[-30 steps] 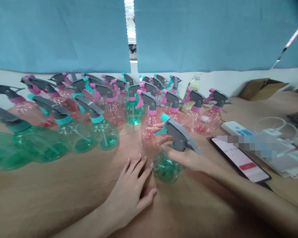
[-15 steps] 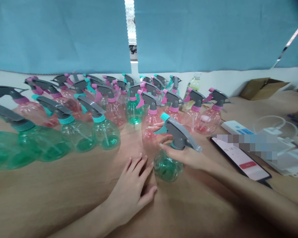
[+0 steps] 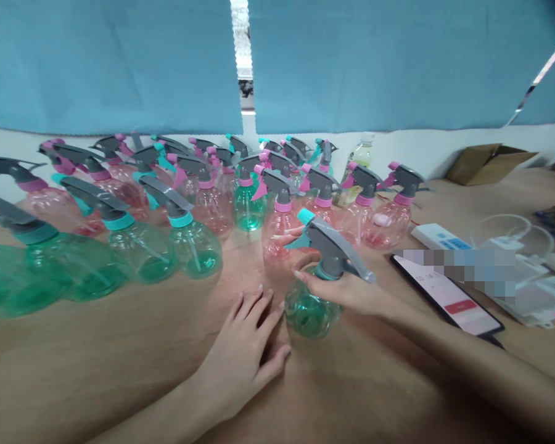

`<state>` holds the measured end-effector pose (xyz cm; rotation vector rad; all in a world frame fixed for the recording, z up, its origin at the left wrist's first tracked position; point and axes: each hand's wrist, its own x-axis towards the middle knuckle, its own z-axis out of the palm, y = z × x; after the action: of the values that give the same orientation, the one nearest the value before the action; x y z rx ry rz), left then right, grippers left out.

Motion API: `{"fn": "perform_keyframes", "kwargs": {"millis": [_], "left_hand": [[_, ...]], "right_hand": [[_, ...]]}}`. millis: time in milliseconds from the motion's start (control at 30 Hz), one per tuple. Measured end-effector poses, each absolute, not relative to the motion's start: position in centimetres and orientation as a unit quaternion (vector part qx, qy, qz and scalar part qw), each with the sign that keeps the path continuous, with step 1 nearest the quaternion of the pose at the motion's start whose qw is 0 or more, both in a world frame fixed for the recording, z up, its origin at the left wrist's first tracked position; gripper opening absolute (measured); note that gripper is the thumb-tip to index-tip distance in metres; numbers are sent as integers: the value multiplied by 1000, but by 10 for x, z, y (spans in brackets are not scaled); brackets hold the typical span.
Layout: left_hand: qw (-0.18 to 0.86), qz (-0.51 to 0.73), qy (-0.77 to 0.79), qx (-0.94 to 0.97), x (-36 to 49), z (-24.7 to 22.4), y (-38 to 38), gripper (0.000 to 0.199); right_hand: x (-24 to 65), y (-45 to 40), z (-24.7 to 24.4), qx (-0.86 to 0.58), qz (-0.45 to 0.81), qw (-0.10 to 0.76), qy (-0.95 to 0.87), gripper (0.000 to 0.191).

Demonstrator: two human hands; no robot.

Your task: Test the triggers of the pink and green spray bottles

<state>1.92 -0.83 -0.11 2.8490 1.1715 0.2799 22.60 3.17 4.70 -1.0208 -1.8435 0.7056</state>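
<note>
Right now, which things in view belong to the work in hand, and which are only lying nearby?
Likely in the work:
green spray bottle, held in the right hand
left hand, resting beside it
probably the other spray bottles

Likely just nearby:
phone
cardboard box
yellowish bottle at the back

Broad panels of blue cloth (image 3: 120, 68) hang in front of me across the top of my view, their lower edge slightly wavy. Between two of them I see a narrow, bright upright strip (image 3: 242, 46) with a dark patch partway down, and a thinner bright strip (image 3: 546, 69) slants at my upper right. Below the cloth shows a white wall (image 3: 416, 148). My brown tabletop (image 3: 134, 345) stretches toward it, softly lit, with darker shadow near me on the right
</note>
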Motion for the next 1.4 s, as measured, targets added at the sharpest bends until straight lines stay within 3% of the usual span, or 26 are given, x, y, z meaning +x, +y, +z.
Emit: {"fn": "perform_keyframes", "kwargs": {"millis": [200,400,567,933,1067,1267,1400], "left_hand": [[24,94,375,922,18,-3,-8,52],[15,88,376,922,19,-2,-8,51],[7,84,374,924,19,-2,-9,52],[0,95,372,923,18,-5,-6,51],[-1,91,372,924,18,-5,-7,50],[-4,92,371,924,18,-6,-6,51],[5,95,372,923,18,-6,-7,51]], "right_hand": [[225,29,53,-411,285,441,-745,13],[228,27,56,-391,332,422,-747,41],[230,28,62,-353,348,437,-750,49],[226,23,74,-349,361,437,-746,14],[227,21,74,-372,355,460,-724,24],[230,21,71,-369,332,465,-733,22],[231,24,67,-355,346,462,-736,35]]}}
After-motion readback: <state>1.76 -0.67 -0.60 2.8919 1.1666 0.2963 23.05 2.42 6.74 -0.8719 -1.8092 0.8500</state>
